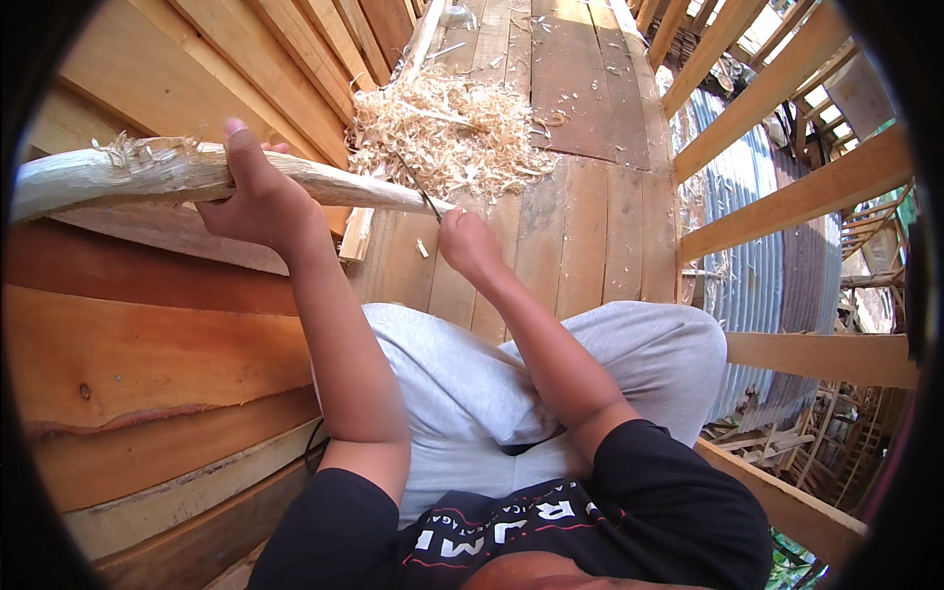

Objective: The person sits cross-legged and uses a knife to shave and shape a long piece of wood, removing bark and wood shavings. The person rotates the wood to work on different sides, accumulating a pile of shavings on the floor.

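A long, pale, peeled wooden pole (339, 184) reaches from the left rim toward the middle, its thinner end pointing right. My left hand (262, 197) is closed round it partway along, thumb up over the top. Curled shavings cling to the pole left of that hand. At the thin end, my right hand (470, 243) is a closed fist on a knife, whose handle is hidden inside the fingers. The narrow dark blade (425, 191) slants up and left across the pole's tip; whether it is cutting into the wood I cannot tell.
A heap of wood shavings (457, 133) lies on the plank floor (590, 221) beyond my hands. Wooden boards (167, 349) line the left side. On the right runs a slatted railing (796, 211), with corrugated metal sheets (757, 236) below. My legs (442, 383) are folded close beneath my arms.
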Tool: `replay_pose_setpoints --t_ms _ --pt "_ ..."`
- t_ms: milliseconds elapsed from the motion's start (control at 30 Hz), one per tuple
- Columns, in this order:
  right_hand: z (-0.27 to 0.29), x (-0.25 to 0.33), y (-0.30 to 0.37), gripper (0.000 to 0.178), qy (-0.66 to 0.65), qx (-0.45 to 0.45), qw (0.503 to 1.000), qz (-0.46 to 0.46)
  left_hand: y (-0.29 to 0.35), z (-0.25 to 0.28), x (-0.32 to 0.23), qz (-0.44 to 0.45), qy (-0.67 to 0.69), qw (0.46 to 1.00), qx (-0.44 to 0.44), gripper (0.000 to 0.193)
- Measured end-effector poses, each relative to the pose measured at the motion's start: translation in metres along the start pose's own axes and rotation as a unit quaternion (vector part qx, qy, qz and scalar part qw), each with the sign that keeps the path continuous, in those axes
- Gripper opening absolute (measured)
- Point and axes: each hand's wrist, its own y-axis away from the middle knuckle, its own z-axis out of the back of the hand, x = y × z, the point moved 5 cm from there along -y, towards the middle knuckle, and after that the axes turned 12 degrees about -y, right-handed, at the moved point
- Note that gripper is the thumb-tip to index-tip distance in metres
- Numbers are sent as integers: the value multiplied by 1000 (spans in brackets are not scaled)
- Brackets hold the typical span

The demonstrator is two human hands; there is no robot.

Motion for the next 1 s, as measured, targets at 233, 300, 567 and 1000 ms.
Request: replay_pose_setpoints --t_ms 233,300,567,1000 --pt "-1 -50 -39 54 55 -6 996 65 16 -6 -15 -7 11 999 36 41" --pt "10 -78 -49 56 154 12 969 190 19 -9 -12 5 42 996 78 45" --pt "43 -19 -2 51 -11 118 989 -93 45 9 -26 -37 54 987 144 24" --pt "125 -58 3 38 -110 131 973 -154 71 -9 -5 44 69 991 110 19"
